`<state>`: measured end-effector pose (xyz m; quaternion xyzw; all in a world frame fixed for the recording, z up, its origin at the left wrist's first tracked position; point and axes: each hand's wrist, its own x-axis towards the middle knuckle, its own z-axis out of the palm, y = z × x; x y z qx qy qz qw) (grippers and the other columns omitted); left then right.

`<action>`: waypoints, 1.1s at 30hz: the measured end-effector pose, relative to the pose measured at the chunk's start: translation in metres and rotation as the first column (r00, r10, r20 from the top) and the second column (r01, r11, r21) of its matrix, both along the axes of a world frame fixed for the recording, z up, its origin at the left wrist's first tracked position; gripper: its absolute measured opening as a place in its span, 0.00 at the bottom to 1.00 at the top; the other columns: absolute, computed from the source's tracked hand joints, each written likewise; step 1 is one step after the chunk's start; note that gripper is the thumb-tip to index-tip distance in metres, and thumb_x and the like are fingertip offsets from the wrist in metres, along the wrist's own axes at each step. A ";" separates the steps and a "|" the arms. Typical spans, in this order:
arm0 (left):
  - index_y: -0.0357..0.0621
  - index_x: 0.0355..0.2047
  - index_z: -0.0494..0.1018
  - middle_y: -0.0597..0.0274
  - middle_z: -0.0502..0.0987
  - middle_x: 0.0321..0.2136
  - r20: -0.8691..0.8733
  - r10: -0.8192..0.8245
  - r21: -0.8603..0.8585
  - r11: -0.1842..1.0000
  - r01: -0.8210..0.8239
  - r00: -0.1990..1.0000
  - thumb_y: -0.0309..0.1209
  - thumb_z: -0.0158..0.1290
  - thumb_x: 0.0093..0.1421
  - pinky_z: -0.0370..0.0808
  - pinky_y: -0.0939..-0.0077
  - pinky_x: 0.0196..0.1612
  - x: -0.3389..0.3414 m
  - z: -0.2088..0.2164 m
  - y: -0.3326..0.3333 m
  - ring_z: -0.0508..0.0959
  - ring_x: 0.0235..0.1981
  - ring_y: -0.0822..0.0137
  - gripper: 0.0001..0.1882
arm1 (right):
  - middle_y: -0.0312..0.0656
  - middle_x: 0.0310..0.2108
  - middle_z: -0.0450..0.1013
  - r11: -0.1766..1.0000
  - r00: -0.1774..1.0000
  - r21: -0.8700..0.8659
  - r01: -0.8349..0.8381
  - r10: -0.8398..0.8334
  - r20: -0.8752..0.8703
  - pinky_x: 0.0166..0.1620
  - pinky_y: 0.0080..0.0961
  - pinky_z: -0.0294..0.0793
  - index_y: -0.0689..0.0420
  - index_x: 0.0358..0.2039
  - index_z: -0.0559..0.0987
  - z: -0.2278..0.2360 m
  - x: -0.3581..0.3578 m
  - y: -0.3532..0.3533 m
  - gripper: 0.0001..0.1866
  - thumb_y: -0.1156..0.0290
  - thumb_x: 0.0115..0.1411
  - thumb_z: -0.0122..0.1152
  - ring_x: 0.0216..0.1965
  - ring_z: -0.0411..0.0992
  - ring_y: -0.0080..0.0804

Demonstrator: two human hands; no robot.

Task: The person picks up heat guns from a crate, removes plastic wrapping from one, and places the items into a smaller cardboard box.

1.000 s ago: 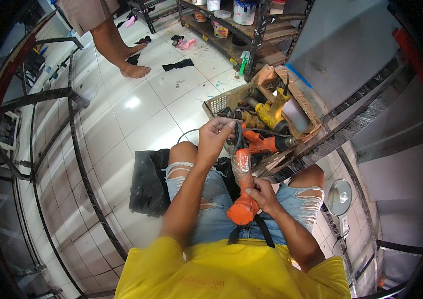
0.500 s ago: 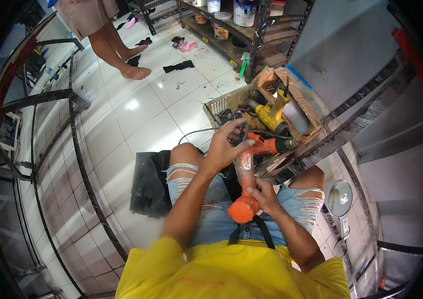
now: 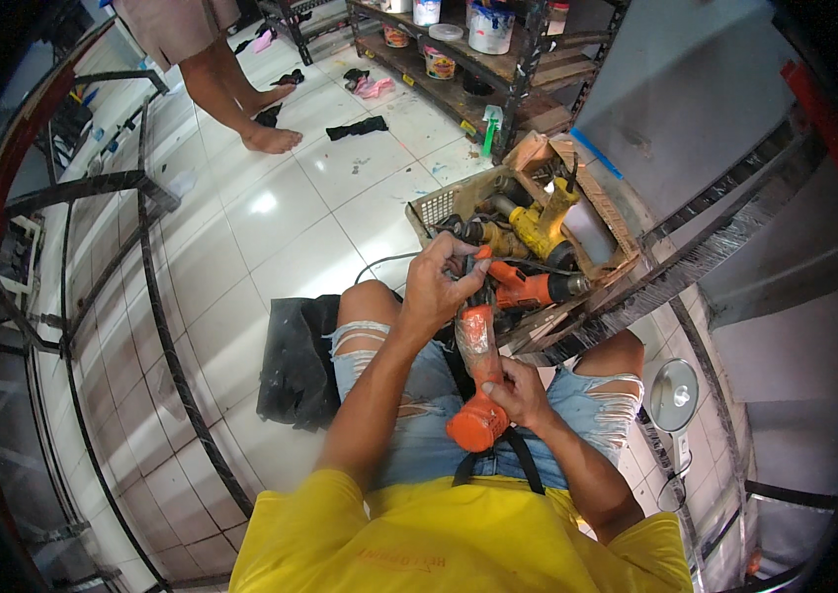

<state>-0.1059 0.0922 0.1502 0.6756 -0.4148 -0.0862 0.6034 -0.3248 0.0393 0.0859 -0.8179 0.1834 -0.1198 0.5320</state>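
Over the seated person's lap (image 3: 409,435), one orange power tool (image 3: 479,346), its grip wrapped in clear film, was held with its rounded end toward the body. The right hand (image 3: 521,393) was closed around the tool near that end; the left hand (image 3: 436,285) was narrowed, thumb and fingers together on one dark cord (image 3: 481,295) at the tool's far end. Just beyond stood one beige crate (image 3: 431,209) containing one yellow power tool (image 3: 541,232) among partly hidden items, number undetermined. One orange drill (image 3: 526,288) lay at the crate's near side. One black sheet-like item (image 3: 293,361) lay left of the lap, one silver round-headed object (image 3: 674,393) to its right. Farther ahead, two bare feet (image 3: 273,141) of one other person were noted
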 end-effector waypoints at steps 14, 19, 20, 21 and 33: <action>0.34 0.29 0.72 0.63 0.72 0.24 0.023 0.041 0.046 0.998 -0.042 0.999 0.29 0.62 0.53 0.68 0.82 0.25 0.001 0.003 0.003 0.70 0.23 0.77 0.12 | 0.50 0.22 0.71 1.000 1.000 0.030 -0.003 0.003 -0.006 0.31 0.35 0.68 0.62 0.30 0.75 -0.002 -0.001 0.003 0.23 0.51 0.51 0.61 0.25 0.71 0.45; 0.34 0.29 0.72 0.62 0.72 0.23 0.047 0.053 0.042 0.998 -0.055 0.998 0.29 0.63 0.53 0.67 0.82 0.23 0.001 0.004 0.004 0.69 0.21 0.78 0.12 | 0.51 0.22 0.72 1.000 1.000 0.023 -0.010 0.010 0.002 0.31 0.35 0.68 0.62 0.30 0.75 0.004 0.000 0.004 0.24 0.50 0.51 0.61 0.25 0.72 0.45; 0.34 0.29 0.72 0.62 0.72 0.23 0.050 0.058 0.036 0.998 -0.060 0.997 0.29 0.63 0.53 0.67 0.82 0.23 0.001 0.003 0.004 0.69 0.21 0.78 0.12 | 0.51 0.22 0.72 1.000 1.000 0.018 -0.012 0.012 0.003 0.31 0.35 0.68 0.63 0.30 0.75 0.003 0.001 0.004 0.24 0.50 0.51 0.61 0.25 0.72 0.45; 0.34 0.28 0.72 0.62 0.72 0.23 0.053 0.060 0.029 0.998 -0.062 0.997 0.29 0.63 0.53 0.67 0.81 0.23 0.001 0.003 0.003 0.69 0.21 0.77 0.12 | 0.51 0.22 0.72 1.000 1.000 0.013 -0.011 0.011 0.002 0.31 0.35 0.68 0.63 0.30 0.75 0.002 0.000 0.003 0.24 0.50 0.51 0.61 0.26 0.72 0.46; 0.35 0.27 0.72 0.60 0.73 0.22 0.086 0.084 -0.004 0.996 -0.084 0.993 0.29 0.64 0.51 0.68 0.80 0.22 -0.004 0.012 0.009 0.71 0.19 0.75 0.12 | 0.52 0.26 0.73 0.994 0.999 -0.097 -0.042 0.039 -0.029 0.37 0.40 0.68 0.61 0.33 0.76 0.009 -0.001 0.003 0.25 0.49 0.50 0.61 0.30 0.72 0.49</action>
